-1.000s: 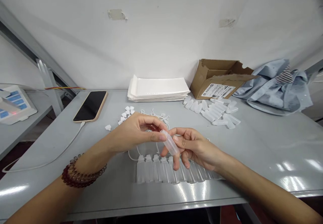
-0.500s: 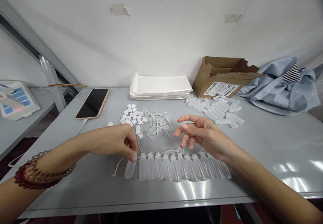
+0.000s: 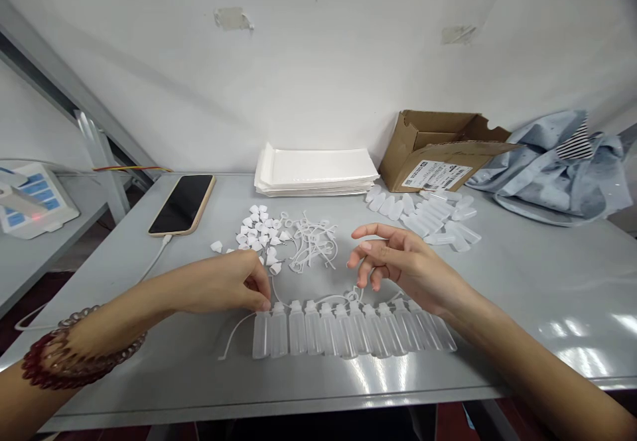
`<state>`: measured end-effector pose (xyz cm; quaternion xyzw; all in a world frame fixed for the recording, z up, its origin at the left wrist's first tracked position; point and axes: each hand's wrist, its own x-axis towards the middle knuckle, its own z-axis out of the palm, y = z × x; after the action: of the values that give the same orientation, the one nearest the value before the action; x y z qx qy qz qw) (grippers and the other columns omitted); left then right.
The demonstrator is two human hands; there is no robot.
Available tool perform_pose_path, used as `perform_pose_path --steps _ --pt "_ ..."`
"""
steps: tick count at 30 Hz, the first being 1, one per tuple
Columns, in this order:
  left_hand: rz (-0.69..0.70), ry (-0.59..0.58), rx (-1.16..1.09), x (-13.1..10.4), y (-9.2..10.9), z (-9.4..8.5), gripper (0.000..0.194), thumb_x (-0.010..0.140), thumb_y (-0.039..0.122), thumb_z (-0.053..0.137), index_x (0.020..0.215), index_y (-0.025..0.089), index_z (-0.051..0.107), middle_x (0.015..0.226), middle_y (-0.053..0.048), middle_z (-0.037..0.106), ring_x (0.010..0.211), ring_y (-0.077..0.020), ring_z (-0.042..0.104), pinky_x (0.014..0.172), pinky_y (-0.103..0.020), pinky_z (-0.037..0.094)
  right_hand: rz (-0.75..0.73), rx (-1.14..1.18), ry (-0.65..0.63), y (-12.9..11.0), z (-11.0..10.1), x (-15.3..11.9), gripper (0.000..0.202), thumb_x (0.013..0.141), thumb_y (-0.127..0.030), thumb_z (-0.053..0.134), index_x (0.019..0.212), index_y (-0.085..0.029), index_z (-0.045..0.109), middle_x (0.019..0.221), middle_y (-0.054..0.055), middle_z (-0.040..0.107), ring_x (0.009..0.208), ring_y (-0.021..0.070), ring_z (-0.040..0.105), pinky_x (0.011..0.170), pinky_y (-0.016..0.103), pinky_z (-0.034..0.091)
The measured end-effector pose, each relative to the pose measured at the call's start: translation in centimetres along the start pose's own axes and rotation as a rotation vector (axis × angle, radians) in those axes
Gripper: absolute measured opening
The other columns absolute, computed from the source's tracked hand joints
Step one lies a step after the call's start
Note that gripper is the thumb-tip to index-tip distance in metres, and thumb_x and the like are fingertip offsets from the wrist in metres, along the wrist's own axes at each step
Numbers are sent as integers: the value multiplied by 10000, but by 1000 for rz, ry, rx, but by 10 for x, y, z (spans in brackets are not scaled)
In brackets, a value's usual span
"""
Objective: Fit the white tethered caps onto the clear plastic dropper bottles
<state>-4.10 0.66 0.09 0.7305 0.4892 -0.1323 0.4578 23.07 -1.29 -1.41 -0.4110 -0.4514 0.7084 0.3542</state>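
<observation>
Near the table's front edge lies a row of several small translucent plastic bottles [image 3: 341, 335], side by side with their necks pointing away from me. My left hand [image 3: 233, 282] is closed, thumb and finger pinched on the neck of the leftmost bottle [image 3: 261, 338]. A thin white strap [image 3: 231, 338] curves out to the left of that bottle. Above the right part of the row hovers my right hand [image 3: 398, 262], fingers apart and holding nothing. Beyond the row are a heap of white caps [image 3: 256, 229] and a tangle of white straps [image 3: 314, 242].
Loose translucent bottles [image 3: 432, 215] lie in front of an open cardboard box [image 3: 438, 156]. A stack of white envelopes [image 3: 318, 169] stands by the wall. On the left is a phone [image 3: 182, 205] with a cable; at the back right, bluish cloth [image 3: 552, 169].
The leftmost bottle has moved right against the row and straightened, with my left hand still at its neck. My right hand has barely shifted.
</observation>
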Motion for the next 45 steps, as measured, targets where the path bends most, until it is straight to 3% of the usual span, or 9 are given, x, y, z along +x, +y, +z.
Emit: perform_pose_path --steps 13,22,27,30,35,37,40,42,45 --pt "-34 70 20 -3 10 5 184 722 277 572 723 198 738 715 -14 700 686 -180 590 569 -241 388 -18 -29 35 -3 -3 1 190 825 -284 654 968 -183 579 777 28 701 591 120 654 520 227 486" --pt "-31 158 57 -8 11 11 214 749 290 535 662 212 713 633 10 629 573 -137 492 505 -231 316 -32 -34 53 -3 -4 1 201 818 -295 658 964 -184 574 762 26 694 580 124 649 517 237 489" --pt "-28 154 108 -11 10 9 266 775 324 517 589 205 666 527 25 485 486 -111 339 455 -247 225 -90 -90 101 -12 -15 2 241 798 -313 677 971 -184 570 763 32 692 569 130 641 503 246 478" --pt "-22 229 121 -14 11 5 284 793 361 515 611 213 675 565 15 520 500 -119 368 459 -249 232 -217 -306 230 -23 -37 3 266 777 -344 687 961 -190 573 767 33 691 578 145 638 522 270 474" --pt "-16 353 148 -10 24 -6 298 808 386 514 634 208 677 520 14 486 451 -117 354 432 -255 220 -351 -1037 566 -30 -88 12 112 783 -269 618 859 -186 616 725 47 680 609 184 625 536 300 454" --pt "34 399 186 -1 32 -8 298 820 352 497 628 201 666 536 8 534 472 -126 419 452 -251 270 -379 -1276 595 -25 -102 19 68 787 -209 581 817 -187 638 736 51 691 645 203 638 573 319 469" --pt "180 512 273 21 39 -8 280 841 283 460 703 196 687 653 -17 650 609 -167 561 564 -259 384 -425 -1385 567 -12 -111 33 85 783 -170 580 823 -182 654 871 80 707 734 229 648 690 371 494" --pt "277 625 343 39 40 -8 274 855 259 443 827 185 706 796 -49 695 725 -197 610 647 -282 433 -456 -1433 548 -4 -110 42 146 800 -146 562 906 -163 662 1000 121 686 897 273 634 801 408 479" --pt "314 696 369 68 38 -9 321 876 224 418 1073 144 658 1070 -108 662 950 -246 606 804 -354 455 -473 -1505 516 4 -105 52 229 834 -123 520 1022 -130 650 1082 157 652 1073 314 563 909 429 435"
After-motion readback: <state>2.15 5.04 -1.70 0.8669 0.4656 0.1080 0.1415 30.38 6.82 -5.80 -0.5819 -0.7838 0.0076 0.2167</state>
